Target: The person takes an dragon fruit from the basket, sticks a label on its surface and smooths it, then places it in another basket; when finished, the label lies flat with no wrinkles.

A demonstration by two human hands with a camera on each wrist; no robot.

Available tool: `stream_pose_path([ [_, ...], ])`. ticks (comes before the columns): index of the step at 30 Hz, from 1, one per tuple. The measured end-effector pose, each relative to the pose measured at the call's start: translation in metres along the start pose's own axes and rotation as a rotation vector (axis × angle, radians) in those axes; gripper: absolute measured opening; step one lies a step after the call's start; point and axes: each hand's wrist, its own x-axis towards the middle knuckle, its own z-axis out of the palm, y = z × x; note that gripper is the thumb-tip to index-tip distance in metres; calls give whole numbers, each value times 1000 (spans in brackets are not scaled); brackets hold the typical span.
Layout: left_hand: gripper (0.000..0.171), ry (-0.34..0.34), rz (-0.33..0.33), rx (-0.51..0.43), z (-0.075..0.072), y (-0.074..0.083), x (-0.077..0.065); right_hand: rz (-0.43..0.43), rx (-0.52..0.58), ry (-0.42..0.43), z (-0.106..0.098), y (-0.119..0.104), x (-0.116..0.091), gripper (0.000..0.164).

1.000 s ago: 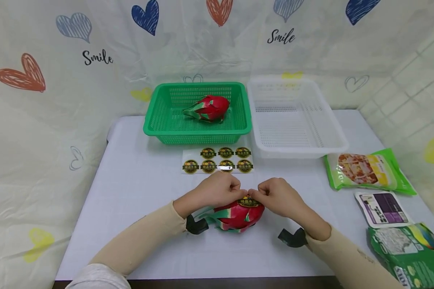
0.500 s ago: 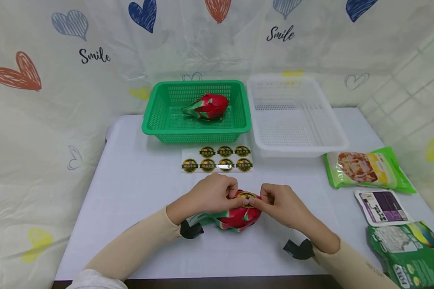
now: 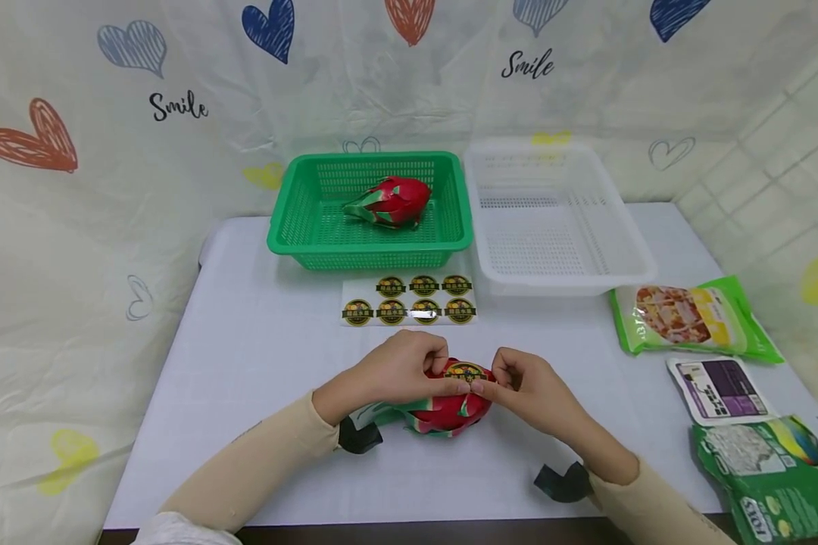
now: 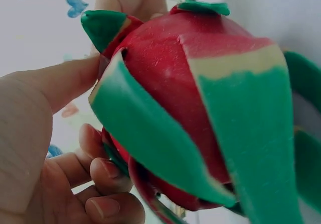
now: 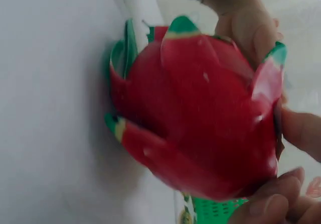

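A red dragon fruit [image 3: 450, 415] with green-tipped scales lies on the table between both hands. A round black-and-gold sticker [image 3: 465, 372] sits on its upper side. My left hand [image 3: 404, 369] holds the fruit from the left, curled fingers at its far side, thumb on the sticker's near edge. From the right, my right hand [image 3: 540, 391] holds it likewise, its thumb tip close to the left one. The left wrist view shows the fruit's long green scales [image 4: 251, 118]; in the right wrist view its smooth red end [image 5: 200, 123] rests against the right fingertips [image 5: 268, 209].
Behind the hands lies a sheet of stickers [image 3: 409, 300]. A green basket [image 3: 370, 248] holding another dragon fruit [image 3: 398, 202] stands at the back, beside a white basket [image 3: 566, 286]. Several packets, one a green-edged food bag [image 3: 698, 319], lie along the right side.
Both thumbs have slid from the sticker's far edge across its middle to its near edge. My right hand has shifted slightly right and toward the person.
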Motion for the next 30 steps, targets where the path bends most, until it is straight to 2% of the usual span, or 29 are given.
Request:
stream_pose_path([
  [5, 40, -32, 16, -92, -1, -4, 2, 146, 206, -44, -1, 0, 2, 43],
  [9, 35, -60, 25, -145, -2, -7, 5, 186, 286, -79, -4, -1, 4, 43],
  [16, 26, -89, 0, -186, -2, -9, 10, 187, 330, -125, -9, 2, 5, 36],
  [22, 28, -47, -37, -171, 4, -11, 8, 169, 346, -154, -7, 6, 5, 34],
  [30, 42, 43, -69, -102, 20, -11, 10, 180, 207, -60, 3, 1, 6, 45],
])
